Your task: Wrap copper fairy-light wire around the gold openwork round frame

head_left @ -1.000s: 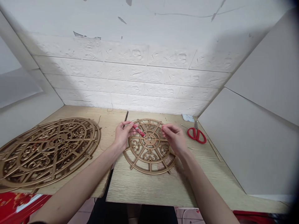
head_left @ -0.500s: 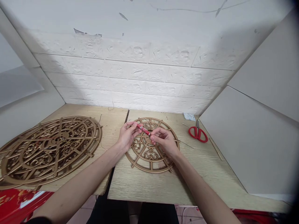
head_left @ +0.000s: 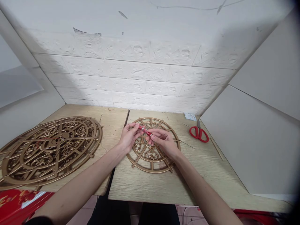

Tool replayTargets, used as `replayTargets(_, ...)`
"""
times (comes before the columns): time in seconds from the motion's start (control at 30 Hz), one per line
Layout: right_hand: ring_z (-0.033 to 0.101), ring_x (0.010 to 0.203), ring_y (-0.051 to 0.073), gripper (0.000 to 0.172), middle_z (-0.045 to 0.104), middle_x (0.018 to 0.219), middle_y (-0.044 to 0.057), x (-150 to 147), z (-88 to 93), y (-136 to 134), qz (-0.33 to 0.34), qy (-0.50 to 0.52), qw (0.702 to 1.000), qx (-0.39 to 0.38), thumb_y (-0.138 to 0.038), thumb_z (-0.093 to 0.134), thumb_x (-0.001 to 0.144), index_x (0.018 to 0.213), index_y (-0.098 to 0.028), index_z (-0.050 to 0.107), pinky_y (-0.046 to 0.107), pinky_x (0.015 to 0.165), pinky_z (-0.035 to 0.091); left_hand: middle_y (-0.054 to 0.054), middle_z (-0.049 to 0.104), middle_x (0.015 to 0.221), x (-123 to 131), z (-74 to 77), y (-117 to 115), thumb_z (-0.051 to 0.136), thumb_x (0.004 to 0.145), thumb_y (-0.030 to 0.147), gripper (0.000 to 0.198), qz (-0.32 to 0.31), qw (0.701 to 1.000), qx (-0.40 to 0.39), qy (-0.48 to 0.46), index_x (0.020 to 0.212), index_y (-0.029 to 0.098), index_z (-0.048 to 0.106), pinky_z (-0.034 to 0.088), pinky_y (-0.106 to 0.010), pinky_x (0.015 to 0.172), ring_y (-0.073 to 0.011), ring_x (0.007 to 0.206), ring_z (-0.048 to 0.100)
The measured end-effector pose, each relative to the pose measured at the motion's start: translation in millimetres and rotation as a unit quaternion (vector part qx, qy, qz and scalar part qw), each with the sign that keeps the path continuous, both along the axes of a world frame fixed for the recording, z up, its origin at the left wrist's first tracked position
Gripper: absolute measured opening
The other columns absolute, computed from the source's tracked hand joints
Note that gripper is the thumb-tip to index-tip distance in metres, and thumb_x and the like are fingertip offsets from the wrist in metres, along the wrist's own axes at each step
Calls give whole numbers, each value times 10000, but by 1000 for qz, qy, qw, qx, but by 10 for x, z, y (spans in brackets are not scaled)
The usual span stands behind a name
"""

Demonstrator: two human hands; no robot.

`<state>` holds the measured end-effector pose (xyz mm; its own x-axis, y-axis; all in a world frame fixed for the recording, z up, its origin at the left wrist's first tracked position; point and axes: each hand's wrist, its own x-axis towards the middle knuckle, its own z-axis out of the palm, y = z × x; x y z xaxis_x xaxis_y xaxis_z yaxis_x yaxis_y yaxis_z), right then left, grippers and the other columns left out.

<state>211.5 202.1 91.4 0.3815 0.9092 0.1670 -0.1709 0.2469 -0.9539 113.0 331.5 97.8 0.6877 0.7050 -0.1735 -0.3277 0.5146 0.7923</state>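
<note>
Above a round gold openwork panel [head_left: 152, 169], I hold a slim red pen-shaped tube [head_left: 145, 130] with silvery bands between both hands. My left hand [head_left: 128, 137] pinches its upper left end between thumb and fingers. At the lower right end, my right hand [head_left: 165, 143] has closed its thumb and fingers on the tube. The tube slants down to the right, and my fingers hide both tips in part. The panel lies flat on the table beneath my hands, which cover some of its scrollwork and centre.
Several similar gold panels [head_left: 56, 165] are stacked at the left. Red-handled scissors [head_left: 199, 134] lie at the right, near a thin stick [head_left: 217, 149] and a small pale blue packet [head_left: 190, 117]. A gap divides the two tabletops. White boards stand at both sides.
The fingers of my right hand have shifted along the tube and now cover more of its lower right part. My left hand keeps its grip almost unmoved.
</note>
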Motion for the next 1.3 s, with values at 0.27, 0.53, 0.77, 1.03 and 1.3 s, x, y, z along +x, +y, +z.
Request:
replayTargets(0.27,636,701,155,219,719,793,44,19,-83,-5,-16,0,1000,16,-247,697,738,954,-213,715,298,654,502,-75,682,764,-16,-35,-10,688,705,149,210,-8,1000,12,-10,780,147,491,521,-253,688,-128,686,655)
replayTargets(0.53,639,696,146,211,721,793,39,13,-80,-10,-20,-13,999,22,-229,681,756,963,-218,715,298,665,519,-62,680,754,0,-59,-13,689,703,152,220,-9,1000,11,-18,778,155,481,525,-266,694,-147,720,667)
replayTargets(0.77,653,704,149,250,723,815,46,17,-45,-1,8,17,1000,22,-259,690,747,993,-219,698,296,661,527,-58,666,727,5,-28,-11,655,722,99,166,8,1000,-11,-6,767,137,500,527,-249,667,-118,634,642)
replayTargets(1.03,662,722,163,255,725,825,54,29,-59,-7,11,1,1000,22,-255,681,757,1007,-207,691,311,666,536,-56,663,715,1,-22,-18,657,719,112,171,14,1000,17,-7,771,141,496,527,-247,648,-105,599,623)
replayTargets(1.3,659,705,166,252,723,808,53,14,-50,-13,-19,-15,1000,12,-284,697,735,973,-202,707,331,676,541,-39,660,744,0,-25,-13,683,694,124,212,25,999,27,-12,766,149,486,537,-260,656,-112,626,635)
